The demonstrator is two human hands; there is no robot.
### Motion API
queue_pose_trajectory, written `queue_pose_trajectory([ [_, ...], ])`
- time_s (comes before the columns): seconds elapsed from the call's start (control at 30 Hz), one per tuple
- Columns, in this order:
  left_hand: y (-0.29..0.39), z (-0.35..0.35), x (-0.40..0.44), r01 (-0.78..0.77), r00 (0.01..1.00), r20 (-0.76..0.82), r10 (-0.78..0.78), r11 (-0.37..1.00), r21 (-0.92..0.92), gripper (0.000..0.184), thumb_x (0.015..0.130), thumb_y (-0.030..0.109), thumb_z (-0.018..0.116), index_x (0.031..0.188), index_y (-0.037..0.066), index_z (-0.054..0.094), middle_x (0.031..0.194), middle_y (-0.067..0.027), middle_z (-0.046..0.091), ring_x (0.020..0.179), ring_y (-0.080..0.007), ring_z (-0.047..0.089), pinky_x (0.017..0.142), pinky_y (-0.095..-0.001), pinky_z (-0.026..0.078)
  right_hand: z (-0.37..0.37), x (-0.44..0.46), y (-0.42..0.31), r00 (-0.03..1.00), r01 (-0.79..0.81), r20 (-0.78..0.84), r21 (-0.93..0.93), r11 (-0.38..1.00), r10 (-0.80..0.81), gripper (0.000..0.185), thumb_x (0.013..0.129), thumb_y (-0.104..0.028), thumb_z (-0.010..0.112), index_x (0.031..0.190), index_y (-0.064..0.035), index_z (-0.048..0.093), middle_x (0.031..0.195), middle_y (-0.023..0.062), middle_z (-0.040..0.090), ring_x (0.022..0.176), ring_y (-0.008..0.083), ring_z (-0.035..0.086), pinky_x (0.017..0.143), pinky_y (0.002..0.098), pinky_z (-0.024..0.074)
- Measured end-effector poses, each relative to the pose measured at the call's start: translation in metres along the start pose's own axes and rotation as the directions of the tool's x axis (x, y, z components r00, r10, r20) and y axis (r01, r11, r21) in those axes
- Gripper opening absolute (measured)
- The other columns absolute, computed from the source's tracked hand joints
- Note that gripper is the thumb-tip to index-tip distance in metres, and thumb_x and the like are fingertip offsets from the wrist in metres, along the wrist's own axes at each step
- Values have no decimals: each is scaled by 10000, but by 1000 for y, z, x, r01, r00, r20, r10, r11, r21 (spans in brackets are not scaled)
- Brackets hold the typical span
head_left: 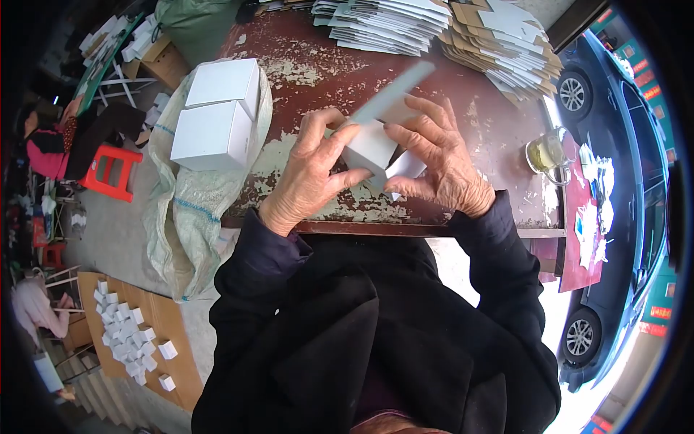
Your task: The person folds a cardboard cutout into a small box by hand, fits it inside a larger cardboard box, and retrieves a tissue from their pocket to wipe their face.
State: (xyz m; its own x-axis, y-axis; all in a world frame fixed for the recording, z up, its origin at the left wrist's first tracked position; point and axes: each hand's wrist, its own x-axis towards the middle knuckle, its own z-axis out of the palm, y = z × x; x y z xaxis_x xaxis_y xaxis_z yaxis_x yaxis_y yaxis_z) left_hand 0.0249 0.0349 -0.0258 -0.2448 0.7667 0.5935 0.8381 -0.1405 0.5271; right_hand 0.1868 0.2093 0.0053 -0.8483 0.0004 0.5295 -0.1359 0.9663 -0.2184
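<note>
Between my hands, above the front edge of the worn red table (289,72), is a partly folded white cardboard box (367,148). A long flap of it stands up and away from me, and its side near my right hand is not closed. My left hand (307,163) grips the box's left side, thumb on the near face and fingers at the upper edge. On the other side my right hand (441,155) holds the right panels between thumb and bent fingers. Left of my hands, two finished white boxes (210,134) sit on a woven sack.
Stacks of flat white cardboard (390,25) and brown-edged cardboard (502,47) lie at the table's back. A glass mug (546,153) stands at the right edge. Small white boxes cover a cardboard sheet (173,318) on the floor. Beyond are a red stool (112,172), seated people and a parked car.
</note>
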Motion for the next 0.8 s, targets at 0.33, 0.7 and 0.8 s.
queue_pose_trajectory([
  [0.33,9,-4,1,33,999,-4,-33,998,-51,709,678,133,861,1318,92,559,1189,-118,514,919,-262,593,796,-363,528,-6,-19,3,999,-22,-23,142,990,25,713,707,-575,784,1206,-82,654,958,75,549,1123,312,530,1078,583,280],
  [0.7,12,-2,0,-55,998,24,54,998,29,712,684,126,854,1323,55,546,1048,-93,544,802,-217,594,704,-323,522,-6,-24,-17,999,-33,-43,15,999,34,620,760,-415,789,1252,-80,617,977,92,550,1128,330,524,1061,617,283],
  [0.8,17,-1,2,-56,998,28,54,997,47,709,681,121,854,1316,47,547,1037,-89,544,792,-209,588,694,-317,517,-2,-27,-24,997,-54,-58,-3,999,53,603,768,-368,782,1267,-80,605,985,98,549,1131,343,521,1046,624,294],
])
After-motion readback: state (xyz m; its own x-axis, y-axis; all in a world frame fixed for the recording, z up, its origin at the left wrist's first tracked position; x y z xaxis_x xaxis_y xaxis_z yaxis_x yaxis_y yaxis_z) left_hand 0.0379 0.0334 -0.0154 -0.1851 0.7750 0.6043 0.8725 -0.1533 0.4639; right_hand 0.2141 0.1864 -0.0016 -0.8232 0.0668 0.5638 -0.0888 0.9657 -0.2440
